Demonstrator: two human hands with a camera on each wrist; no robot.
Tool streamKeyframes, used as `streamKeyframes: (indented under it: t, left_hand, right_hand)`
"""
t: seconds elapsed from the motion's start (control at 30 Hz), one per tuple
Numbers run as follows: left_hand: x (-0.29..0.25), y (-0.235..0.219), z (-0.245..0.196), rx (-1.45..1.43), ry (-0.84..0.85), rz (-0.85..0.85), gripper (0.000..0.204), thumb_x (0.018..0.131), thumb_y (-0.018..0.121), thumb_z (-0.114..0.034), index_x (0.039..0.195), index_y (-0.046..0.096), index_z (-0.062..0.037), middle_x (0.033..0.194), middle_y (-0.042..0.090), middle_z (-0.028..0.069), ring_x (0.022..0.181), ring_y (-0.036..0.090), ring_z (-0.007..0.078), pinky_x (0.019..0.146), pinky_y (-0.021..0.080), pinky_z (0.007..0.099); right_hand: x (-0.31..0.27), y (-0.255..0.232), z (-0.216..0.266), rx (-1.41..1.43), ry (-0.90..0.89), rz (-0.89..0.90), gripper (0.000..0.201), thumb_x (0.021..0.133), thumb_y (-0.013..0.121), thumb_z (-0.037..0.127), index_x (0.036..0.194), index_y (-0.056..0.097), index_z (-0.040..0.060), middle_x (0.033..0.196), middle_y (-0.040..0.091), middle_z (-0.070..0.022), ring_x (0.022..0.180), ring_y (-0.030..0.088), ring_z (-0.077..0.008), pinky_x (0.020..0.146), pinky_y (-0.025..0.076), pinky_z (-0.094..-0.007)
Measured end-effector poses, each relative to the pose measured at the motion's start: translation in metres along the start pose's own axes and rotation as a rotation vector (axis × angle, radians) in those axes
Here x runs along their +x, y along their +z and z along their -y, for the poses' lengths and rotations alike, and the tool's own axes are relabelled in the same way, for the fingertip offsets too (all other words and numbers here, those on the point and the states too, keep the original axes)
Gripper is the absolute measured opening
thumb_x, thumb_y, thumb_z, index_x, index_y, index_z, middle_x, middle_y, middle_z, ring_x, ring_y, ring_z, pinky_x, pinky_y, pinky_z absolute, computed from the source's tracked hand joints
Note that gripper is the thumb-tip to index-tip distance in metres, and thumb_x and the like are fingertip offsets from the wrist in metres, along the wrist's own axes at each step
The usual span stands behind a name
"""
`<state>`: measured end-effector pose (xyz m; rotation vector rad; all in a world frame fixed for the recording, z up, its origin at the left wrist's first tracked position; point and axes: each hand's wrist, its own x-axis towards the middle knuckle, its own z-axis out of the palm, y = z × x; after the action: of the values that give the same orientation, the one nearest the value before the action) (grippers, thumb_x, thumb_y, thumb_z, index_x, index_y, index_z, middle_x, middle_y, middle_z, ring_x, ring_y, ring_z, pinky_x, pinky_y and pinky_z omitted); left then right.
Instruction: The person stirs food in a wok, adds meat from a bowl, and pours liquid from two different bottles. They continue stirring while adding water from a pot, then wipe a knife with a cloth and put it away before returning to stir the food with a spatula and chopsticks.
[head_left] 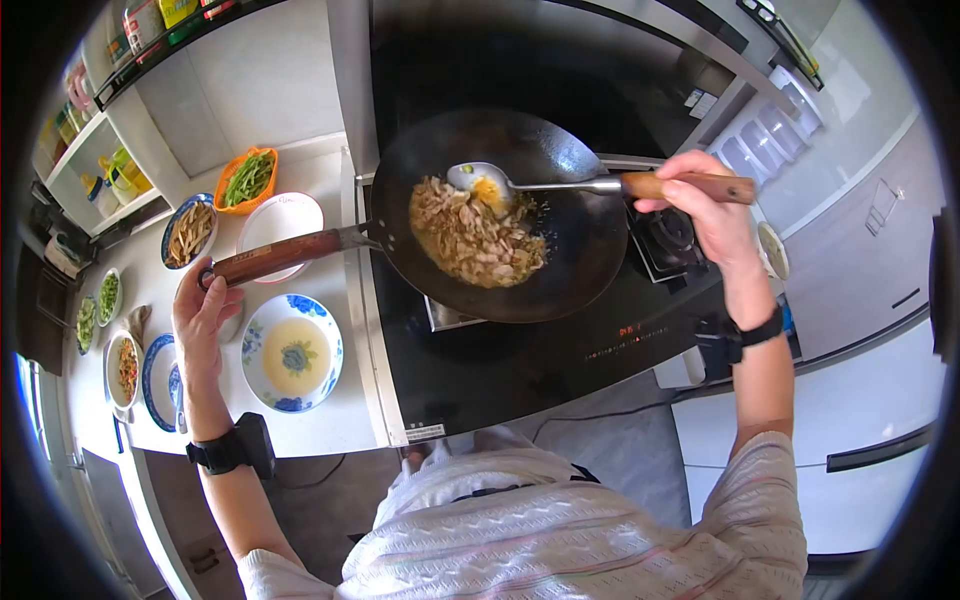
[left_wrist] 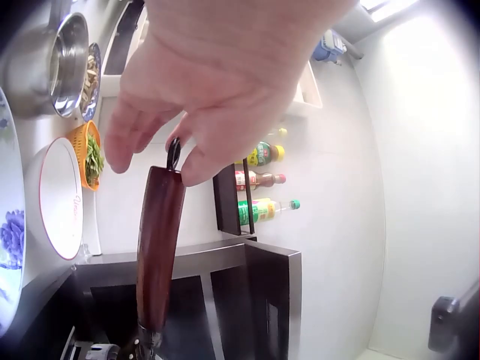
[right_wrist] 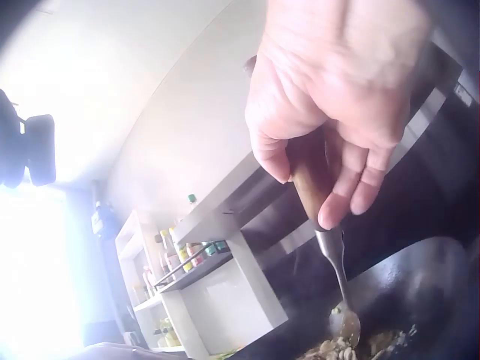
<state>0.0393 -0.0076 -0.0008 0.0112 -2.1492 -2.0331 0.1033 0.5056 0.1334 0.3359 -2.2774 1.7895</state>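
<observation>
A black wok point(head_left: 560, 200) sits on the dark hob point(head_left: 520, 365) with shredded meat and sauce point(head_left: 475, 238) in it. My right hand point(head_left: 705, 205) grips the wooden handle point(head_left: 700, 187) of a metal spatula point(head_left: 478, 180), whose blade rests on the food; the right wrist view shows the same grip point(right_wrist: 330, 135). My left hand point(head_left: 205, 310) lies at the far end of the wok's long wooden handle point(head_left: 285, 254). In the left wrist view its thumb and fingertips point(left_wrist: 196, 169) loosely touch the hanging ring on the wok handle point(left_wrist: 159, 240).
On the white counter left of the hob stand an orange basket of green beans point(head_left: 247, 178), a white bowl point(head_left: 285, 215), a blue-flowered bowl of yellow liquid point(head_left: 292, 352) and several small dishes point(head_left: 108, 296). Sauce bottles point(left_wrist: 262, 181) line a wall shelf.
</observation>
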Motion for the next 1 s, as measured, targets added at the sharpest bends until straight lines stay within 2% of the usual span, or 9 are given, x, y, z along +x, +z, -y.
streamKeyframes:
  t: [0.07, 0.2, 0.3, 0.37, 0.53, 0.57, 0.63, 0.83, 1.0]
  left_hand:
    - [0.004, 0.0, 0.005, -0.036, 0.013, 0.026, 0.037, 0.086, 0.058, -0.016, 0.118, 0.048, -0.0018, 0.093, 0.057, 0.0022, 0.076, 0.061, 0.0097, 0.063, 0.048, 0.0187]
    - [0.006, 0.003, 0.008, -0.088, 0.053, -0.006, 0.036, 0.084, 0.059, -0.012, 0.117, 0.048, 0.001, 0.088, 0.055, 0.003, 0.074, 0.06, 0.011, 0.064, 0.048, 0.0206]
    - [0.003, 0.004, 0.007, -0.108, 0.067, -0.032, 0.035, 0.084, 0.059, -0.01, 0.116, 0.049, 0.0014, 0.089, 0.055, 0.0035, 0.074, 0.06, 0.0117, 0.065, 0.048, 0.0212]
    - [0.0, 0.006, 0.006, -0.127, 0.076, -0.042, 0.035, 0.084, 0.059, -0.009, 0.115, 0.049, 0.0014, 0.089, 0.055, 0.0037, 0.074, 0.06, 0.0121, 0.065, 0.048, 0.0214]
    - [-0.005, 0.006, 0.007, -0.139, 0.089, -0.053, 0.035, 0.083, 0.06, -0.009, 0.115, 0.049, 0.0016, 0.091, 0.054, 0.0038, 0.074, 0.06, 0.0126, 0.066, 0.048, 0.0217]
    - [-0.005, 0.006, 0.007, -0.141, 0.089, -0.052, 0.035, 0.083, 0.06, -0.009, 0.115, 0.049, 0.0016, 0.091, 0.054, 0.0038, 0.074, 0.06, 0.0126, 0.066, 0.048, 0.0217]
    - [-0.005, 0.008, 0.008, -0.14, 0.091, -0.054, 0.034, 0.083, 0.059, -0.008, 0.114, 0.05, 0.0016, 0.09, 0.054, 0.0039, 0.075, 0.06, 0.0126, 0.065, 0.048, 0.0216]
    - [-0.007, 0.008, 0.007, -0.129, 0.085, -0.062, 0.034, 0.084, 0.059, -0.008, 0.115, 0.049, 0.0016, 0.089, 0.054, 0.0037, 0.075, 0.06, 0.0125, 0.065, 0.048, 0.0214]
    - [-0.01, 0.012, 0.002, -0.128, 0.08, -0.084, 0.035, 0.084, 0.059, -0.008, 0.116, 0.049, 0.0017, 0.09, 0.054, 0.0039, 0.075, 0.06, 0.0126, 0.066, 0.048, 0.0215]
  right_hand:
    - [-0.013, 0.005, 0.034, -0.089, -0.073, 0.002, 0.009, 0.08, 0.057, 0.001, 0.089, 0.057, -0.0012, 0.085, 0.062, -0.0126, 0.073, 0.064, -0.0216, 0.067, 0.053, -0.0295]
    - [-0.026, 0.014, 0.039, -0.043, -0.044, 0.033, 0.01, 0.079, 0.057, 0.001, 0.089, 0.056, -0.0018, 0.085, 0.061, -0.0138, 0.072, 0.064, -0.0221, 0.067, 0.053, -0.0293]
    - [-0.018, 0.004, 0.031, -0.14, 0.077, -0.209, 0.014, 0.081, 0.056, 0.01, 0.089, 0.055, -0.0022, 0.082, 0.062, -0.0139, 0.063, 0.064, -0.0224, 0.06, 0.053, -0.0284]
    - [-0.009, -0.017, 0.053, -0.237, 0.154, -0.311, 0.023, 0.079, 0.057, 0.022, 0.09, 0.053, 0.0014, 0.075, 0.062, -0.0134, 0.056, 0.063, -0.02, 0.052, 0.051, -0.026]
    - [0.009, -0.056, 0.055, -0.329, 0.357, -0.316, 0.024, 0.078, 0.057, 0.021, 0.09, 0.053, 0.0009, 0.075, 0.062, -0.0141, 0.055, 0.063, -0.0192, 0.048, 0.05, -0.024]
    - [0.006, -0.046, 0.038, -0.331, 0.357, -0.317, 0.024, 0.078, 0.057, 0.021, 0.09, 0.053, 0.0009, 0.075, 0.062, -0.0141, 0.055, 0.063, -0.0192, 0.048, 0.05, -0.024]
    - [-0.002, -0.016, 0.002, 0.021, 0.356, -0.371, 0.023, 0.079, 0.056, 0.019, 0.091, 0.053, 0.0004, 0.078, 0.062, -0.0151, 0.056, 0.063, -0.02, 0.05, 0.051, -0.0249]
    - [0.012, -0.03, 0.02, -0.27, 0.033, -0.256, 0.017, 0.081, 0.057, 0.015, 0.092, 0.057, 0.0024, 0.081, 0.063, -0.0105, 0.066, 0.064, -0.0172, 0.058, 0.049, -0.0232]
    - [0.016, 0.006, -0.003, -0.069, 0.07, -0.123, 0.011, 0.08, 0.06, 0.009, 0.088, 0.059, 0.0017, 0.082, 0.062, -0.0097, 0.068, 0.064, -0.0182, 0.062, 0.051, -0.0259]
